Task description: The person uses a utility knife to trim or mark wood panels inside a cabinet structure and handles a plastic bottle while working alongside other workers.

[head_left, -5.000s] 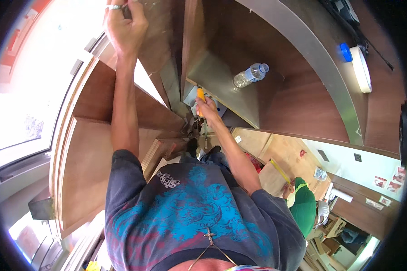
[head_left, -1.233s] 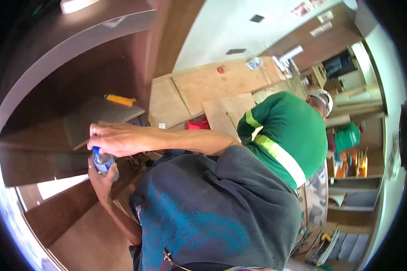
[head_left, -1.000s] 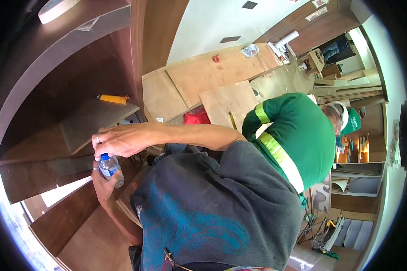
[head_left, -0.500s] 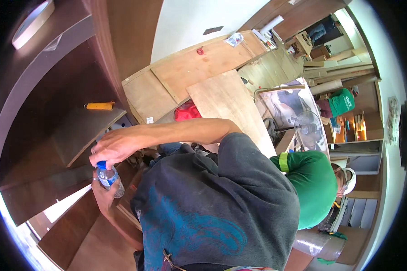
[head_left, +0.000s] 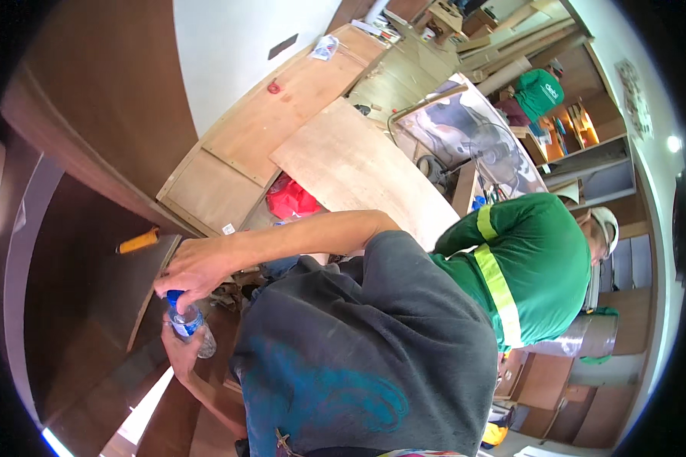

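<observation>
A clear plastic bottle (head_left: 205, 346) with a blue label stands slightly tilted at the left, in front of my body. My left hand (head_left: 181, 352) wraps around its body from below. Over the top comes my right hand (head_left: 200, 265), reaching across from the right, its fingers and thumb closed about the blue cap (head_left: 175, 296). The cap appears to be on the bottle's neck, though my fingers partly cover it. An orange-yellow tool handle (head_left: 138, 241) lies on a brown shelf panel beyond my right hand.
A co-worker in a green shirt (head_left: 541, 263) bends close on my right; another person (head_left: 537, 93) is farther back. Ahead are a plywood sheet (head_left: 358, 156), a long wooden bench (head_left: 240, 148) and a red bag (head_left: 291, 199). A brown cabinet (head_left: 84, 297) flanks my left.
My view has turned, so the bench and plywood appear farther left. Both hands keep their hold on the bottle and cap. More of the green-shirted co-worker's back and reflective bands shows.
</observation>
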{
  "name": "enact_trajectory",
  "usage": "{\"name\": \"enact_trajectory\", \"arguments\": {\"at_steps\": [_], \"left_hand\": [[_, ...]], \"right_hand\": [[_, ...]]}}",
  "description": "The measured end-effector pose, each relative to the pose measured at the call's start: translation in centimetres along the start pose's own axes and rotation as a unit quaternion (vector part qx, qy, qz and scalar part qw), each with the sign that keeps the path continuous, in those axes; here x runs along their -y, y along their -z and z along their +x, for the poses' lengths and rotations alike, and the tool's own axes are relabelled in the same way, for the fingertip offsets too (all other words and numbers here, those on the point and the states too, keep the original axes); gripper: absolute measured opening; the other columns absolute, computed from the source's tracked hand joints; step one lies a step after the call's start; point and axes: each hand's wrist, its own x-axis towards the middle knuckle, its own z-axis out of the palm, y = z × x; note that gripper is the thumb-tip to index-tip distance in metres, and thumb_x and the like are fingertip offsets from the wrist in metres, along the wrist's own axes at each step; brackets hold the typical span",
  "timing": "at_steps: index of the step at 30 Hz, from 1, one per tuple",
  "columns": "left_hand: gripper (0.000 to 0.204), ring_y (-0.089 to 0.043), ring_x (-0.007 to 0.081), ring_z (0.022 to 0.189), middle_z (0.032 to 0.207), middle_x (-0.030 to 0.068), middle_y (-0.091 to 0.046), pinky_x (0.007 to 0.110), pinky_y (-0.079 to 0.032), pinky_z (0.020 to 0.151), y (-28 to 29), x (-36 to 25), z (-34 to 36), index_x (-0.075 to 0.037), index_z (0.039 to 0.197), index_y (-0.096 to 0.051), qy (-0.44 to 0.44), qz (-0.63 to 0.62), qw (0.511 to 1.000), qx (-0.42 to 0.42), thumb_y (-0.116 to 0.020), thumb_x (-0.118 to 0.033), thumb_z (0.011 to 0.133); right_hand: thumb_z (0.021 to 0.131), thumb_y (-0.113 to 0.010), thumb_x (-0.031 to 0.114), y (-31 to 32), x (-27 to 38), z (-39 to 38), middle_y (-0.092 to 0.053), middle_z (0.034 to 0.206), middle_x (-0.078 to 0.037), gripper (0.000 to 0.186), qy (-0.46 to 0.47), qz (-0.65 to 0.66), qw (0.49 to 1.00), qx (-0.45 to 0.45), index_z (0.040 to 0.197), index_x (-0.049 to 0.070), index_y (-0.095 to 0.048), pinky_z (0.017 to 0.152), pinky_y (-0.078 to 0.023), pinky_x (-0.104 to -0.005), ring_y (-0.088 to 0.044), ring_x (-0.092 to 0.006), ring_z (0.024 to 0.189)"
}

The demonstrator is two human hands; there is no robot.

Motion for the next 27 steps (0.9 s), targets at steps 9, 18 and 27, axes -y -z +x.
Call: {"name": "enact_trajectory", "arguments": {"at_steps": [9,18,27], "left_hand": [[0.077,-0.056,0.0184,0.104,0.118,0.0107,-0.056,0.033,-0.044,0.095,-1.7,-0.2,3.2,0.002,0.137,-0.044,-0.034,0.019,0.999,0.019,-0.076,-0.006,0.068],[0.068,-0.058,0.0166,0.098,0.111,0.0075,-0.059,0.032,-0.047,0.09,-1.7,-0.3,4.5,0.0,0.13,-0.051,-0.007,-0.055,0.998,0.035,-0.076,-0.002,0.067],[0.056,-0.06,0.0167,0.093,0.104,0.0079,-0.063,0.034,-0.049,0.085,-0.9,-3.8,6.6,0.001,0.119,-0.057,-0.027,0.073,0.997,0.026,-0.081,-0.01,0.07]], "right_hand": [[0.086,-0.068,0.044,1.3,-0.2,-1.5,-0.067,0.077,-0.013,0.035,-0.061,-0.01,0.996,-0.069,0.099,0.013,-0.058,0.061,-0.048,-0.0486,-0.065,-0.037,0.076],[0.083,-0.071,0.041,2.9,-0.9,-0.9,-0.065,0.072,-0.014,0.036,0.012,-0.01,0.993,-0.12,0.096,0.01,-0.058,0.059,-0.047,-0.0501,-0.064,-0.038,0.071],[0.083,-0.071,0.03,4.6,-1.5,-0.4,-0.063,0.087,-0.015,0.031,-0.05,0.074,0.995,-0.043,0.1,0.01,-0.056,0.069,-0.047,-0.0503,-0.063,-0.0374,0.086]]}}
